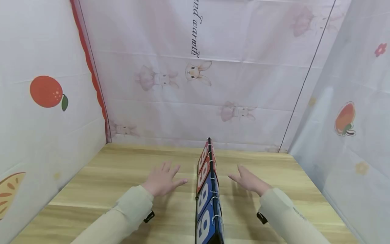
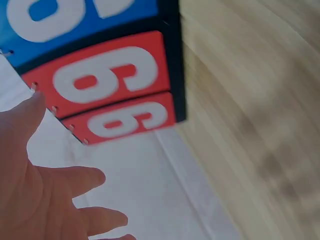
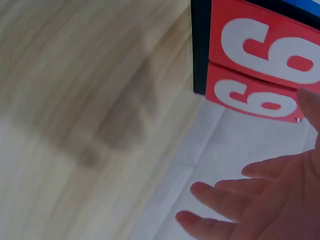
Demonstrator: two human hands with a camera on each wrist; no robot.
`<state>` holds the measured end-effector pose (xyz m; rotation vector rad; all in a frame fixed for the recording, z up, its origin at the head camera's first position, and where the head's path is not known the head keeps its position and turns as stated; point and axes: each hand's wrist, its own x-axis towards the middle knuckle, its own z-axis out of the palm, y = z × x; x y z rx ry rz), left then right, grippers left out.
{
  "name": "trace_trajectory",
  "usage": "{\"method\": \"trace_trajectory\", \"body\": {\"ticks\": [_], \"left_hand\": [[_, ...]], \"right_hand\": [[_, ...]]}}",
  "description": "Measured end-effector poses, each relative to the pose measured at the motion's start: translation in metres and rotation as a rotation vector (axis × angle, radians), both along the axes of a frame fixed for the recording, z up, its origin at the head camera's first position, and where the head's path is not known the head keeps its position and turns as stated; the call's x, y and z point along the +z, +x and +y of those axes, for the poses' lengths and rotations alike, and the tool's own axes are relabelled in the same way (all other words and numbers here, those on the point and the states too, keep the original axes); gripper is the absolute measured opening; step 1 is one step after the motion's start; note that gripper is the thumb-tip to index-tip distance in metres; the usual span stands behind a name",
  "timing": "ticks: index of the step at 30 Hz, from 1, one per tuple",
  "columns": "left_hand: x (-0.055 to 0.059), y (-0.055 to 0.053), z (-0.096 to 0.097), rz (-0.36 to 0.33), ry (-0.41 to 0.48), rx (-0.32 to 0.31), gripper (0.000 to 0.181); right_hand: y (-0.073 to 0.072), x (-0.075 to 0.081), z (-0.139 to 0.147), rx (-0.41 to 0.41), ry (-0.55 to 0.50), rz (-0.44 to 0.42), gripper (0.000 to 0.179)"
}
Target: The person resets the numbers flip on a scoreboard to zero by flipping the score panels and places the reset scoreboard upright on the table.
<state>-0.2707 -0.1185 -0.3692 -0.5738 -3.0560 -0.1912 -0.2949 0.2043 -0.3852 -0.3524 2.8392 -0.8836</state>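
Note:
A flip scoreboard (image 1: 203,196) stands upright on the wooden table, seen nearly edge-on in the head view. Its cards hang from rings along the top; red cards (image 2: 110,75) are at the far end and blue cards (image 2: 75,25) nearer, with white digits. My left hand (image 1: 163,181) hovers left of it, fingers spread, holding nothing. On the other side, my right hand (image 1: 250,179) is held with its fingers extended and thumb toward the board, also holding nothing. The right wrist view shows red cards (image 3: 265,50) beyond that hand's thumb.
The wooden table (image 1: 100,179) runs back to a curtain (image 1: 170,118) printed with rabbits. Fruit-printed curtains close in the left side (image 1: 27,135) and the right side (image 1: 359,101). Dark bands (image 1: 149,216) show beneath both sleeves.

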Motion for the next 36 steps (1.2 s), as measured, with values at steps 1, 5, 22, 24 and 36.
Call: {"method": "trace_trajectory", "body": {"ticks": [1, 5, 22, 24, 36], "left_hand": [[0.002, -0.001, 0.003, 0.013, -0.016, -0.007, 0.083], [0.013, 0.008, 0.025, 0.033, -0.003, -0.066, 0.083], [0.029, 0.091, 0.072, 0.207, -0.156, -0.613, 0.085], [0.023, 0.093, 0.074, 0.3, -0.16, -0.625, 0.08], [0.013, 0.092, 0.075, 0.5, -0.129, -0.63, 0.058]], "right_hand": [[-0.005, -0.001, -0.004, 0.001, -0.024, 0.003, 0.086], [-0.022, -0.014, -0.021, -0.018, -0.208, -0.101, 0.081], [-0.042, -0.036, -0.06, 0.044, -0.728, -0.342, 0.085], [-0.038, -0.035, -0.06, 0.026, -0.728, -0.336, 0.084], [-0.048, -0.018, -0.066, -0.167, -0.815, -0.281, 0.083]]}}
